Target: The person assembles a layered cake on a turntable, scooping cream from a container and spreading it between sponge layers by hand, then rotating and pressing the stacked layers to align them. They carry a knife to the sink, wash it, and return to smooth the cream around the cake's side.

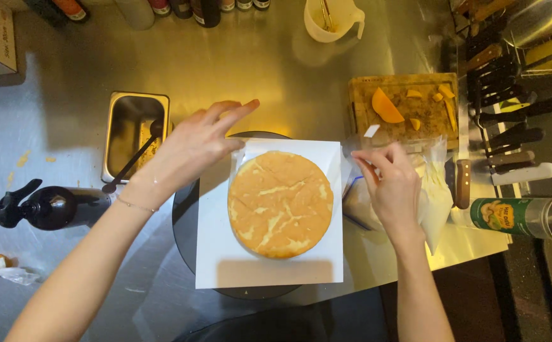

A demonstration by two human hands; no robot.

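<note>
A round golden sponge cake (280, 203) lies on a white square sheet (225, 253), which rests on a dark round turntable (185, 215). Thin clear film lifts off the cake's top edge. My left hand (194, 149) hovers at the sheet's upper left corner, fingers spread and touching the film there. My right hand (393, 183) pinches the film's other edge at the sheet's right side, over a clear plastic bag (437, 202).
A wooden cutting board (364, 95) with orange fruit pieces (385, 106) sits behind right. Several knives (510, 126) line the right. A metal pan (124, 120) with a spoon, a black siphon (48, 206), a white jug (333, 19), bottles and a green canister (523, 217) surround.
</note>
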